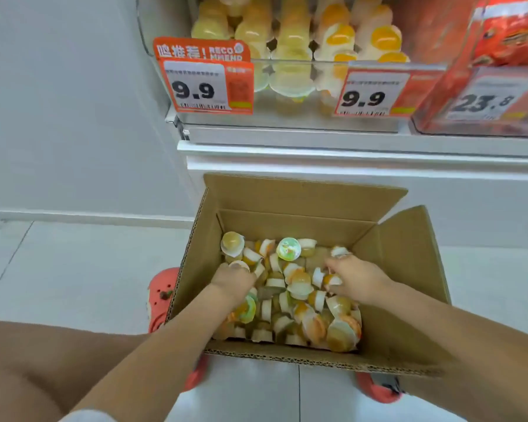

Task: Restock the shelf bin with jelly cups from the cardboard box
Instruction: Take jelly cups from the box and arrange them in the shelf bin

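**Operator:** Starting nearest me: bare forearms come up from the bottom of the view, and red clogs stand on the white tile floor, one at the box's left side and another showing below its front edge.

**Observer:** And the box itself?

**Operator:** The cardboard box sits open on the floor between the feet, flaps folded out. Its bottom is covered with loose jelly cups, tipped every way, mostly yellow and orange, with one green-lidded cup near the back.

**Observer:** What are my hands doing in there?

**Operator:** My left hand is down among the cups at the left of the pile, fingers curled downward into them. A cup sits right at the knuckles, but I cannot tell whether the fingers actually have one. My right hand is at the right of the pile, fingers curled around small cups; one white-rimmed cup shows at the fingertips and another under the thumb.

**Observer:** Farther out?

**Operator:** Beyond the box stands the white shelf unit. On it, the clear shelf bin holds rows of yellow and orange jelly cups, already well stocked. Two orange price tags reading 9.9 hang on its front. To the right, a second clear bin holds red packets, with a 23.8 tag.
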`<action>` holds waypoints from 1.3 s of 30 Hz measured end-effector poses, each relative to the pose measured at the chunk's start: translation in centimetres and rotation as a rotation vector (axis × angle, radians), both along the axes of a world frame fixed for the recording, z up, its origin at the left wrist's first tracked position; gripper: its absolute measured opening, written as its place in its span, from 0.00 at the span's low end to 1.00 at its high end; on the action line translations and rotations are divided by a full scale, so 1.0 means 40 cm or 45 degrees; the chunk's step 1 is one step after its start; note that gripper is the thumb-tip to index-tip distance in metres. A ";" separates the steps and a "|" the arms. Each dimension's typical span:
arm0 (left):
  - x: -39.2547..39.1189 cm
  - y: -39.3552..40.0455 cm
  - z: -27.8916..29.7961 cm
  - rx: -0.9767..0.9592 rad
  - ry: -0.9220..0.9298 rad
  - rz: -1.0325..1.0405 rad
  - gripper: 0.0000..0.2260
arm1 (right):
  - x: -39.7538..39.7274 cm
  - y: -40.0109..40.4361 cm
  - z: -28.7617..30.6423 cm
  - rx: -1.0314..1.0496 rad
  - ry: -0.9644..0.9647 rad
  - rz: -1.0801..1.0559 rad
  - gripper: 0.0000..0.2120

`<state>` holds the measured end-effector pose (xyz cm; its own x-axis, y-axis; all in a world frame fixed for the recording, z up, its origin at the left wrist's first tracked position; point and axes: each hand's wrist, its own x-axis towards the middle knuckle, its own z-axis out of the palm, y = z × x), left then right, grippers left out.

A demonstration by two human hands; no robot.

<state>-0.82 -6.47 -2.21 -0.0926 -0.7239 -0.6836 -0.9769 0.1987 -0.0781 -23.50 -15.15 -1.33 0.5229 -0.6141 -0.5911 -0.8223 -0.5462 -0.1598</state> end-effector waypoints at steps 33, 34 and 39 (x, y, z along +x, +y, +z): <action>0.040 -0.141 0.191 0.377 1.772 2.475 0.13 | 0.120 -0.057 0.084 0.620 -0.735 -0.997 0.17; 0.031 -0.147 0.243 0.403 1.791 2.395 0.12 | 0.114 -0.065 0.161 0.598 -0.838 -0.966 0.17; -0.010 -0.136 0.482 0.400 2.151 2.105 0.09 | 0.084 -0.047 0.500 0.215 -1.338 -0.590 0.13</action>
